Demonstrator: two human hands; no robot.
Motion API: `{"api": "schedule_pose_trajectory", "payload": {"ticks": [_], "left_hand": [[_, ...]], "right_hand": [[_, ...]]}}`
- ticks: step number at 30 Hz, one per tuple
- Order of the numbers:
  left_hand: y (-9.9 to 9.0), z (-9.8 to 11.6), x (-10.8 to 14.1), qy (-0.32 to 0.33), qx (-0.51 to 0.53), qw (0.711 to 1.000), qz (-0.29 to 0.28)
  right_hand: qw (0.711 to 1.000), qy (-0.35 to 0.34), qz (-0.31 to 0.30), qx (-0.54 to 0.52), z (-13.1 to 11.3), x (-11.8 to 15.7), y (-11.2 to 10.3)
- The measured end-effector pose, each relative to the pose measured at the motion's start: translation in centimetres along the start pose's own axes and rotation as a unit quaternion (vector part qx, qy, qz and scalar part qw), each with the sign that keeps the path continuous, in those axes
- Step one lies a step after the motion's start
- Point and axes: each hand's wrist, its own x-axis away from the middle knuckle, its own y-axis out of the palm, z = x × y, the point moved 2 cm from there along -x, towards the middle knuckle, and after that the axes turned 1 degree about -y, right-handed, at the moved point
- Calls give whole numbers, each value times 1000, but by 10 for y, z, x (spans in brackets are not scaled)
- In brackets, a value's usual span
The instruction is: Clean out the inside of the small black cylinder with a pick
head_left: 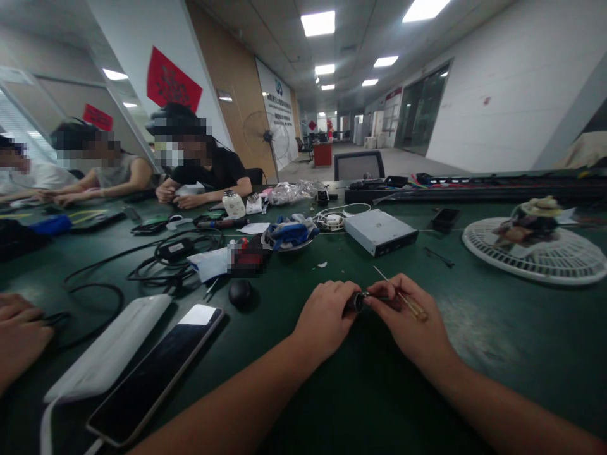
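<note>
While my left hand (327, 316) clamps this dark part (356, 302) over the table (478, 338), my right hand (417, 341), thin tool (418, 311) tucked in, pinches its end, fiddly work whose next nudge likely wants steadiness.

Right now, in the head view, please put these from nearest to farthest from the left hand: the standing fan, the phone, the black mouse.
1. Black mouse, left of the left hand.
2. Phone, farther left, toward the person's body.
3. Standing fan, in the background, beyond the table.
</note>
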Motion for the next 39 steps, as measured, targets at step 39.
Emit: {"api": "schedule_pose_trajectory", "payload": {"ticks": [39], "left_hand": [[-4, -4, 2, -53, 2, 994, 91]], "right_hand": [[998, -66, -16, -16, -12, 5, -6]]}}
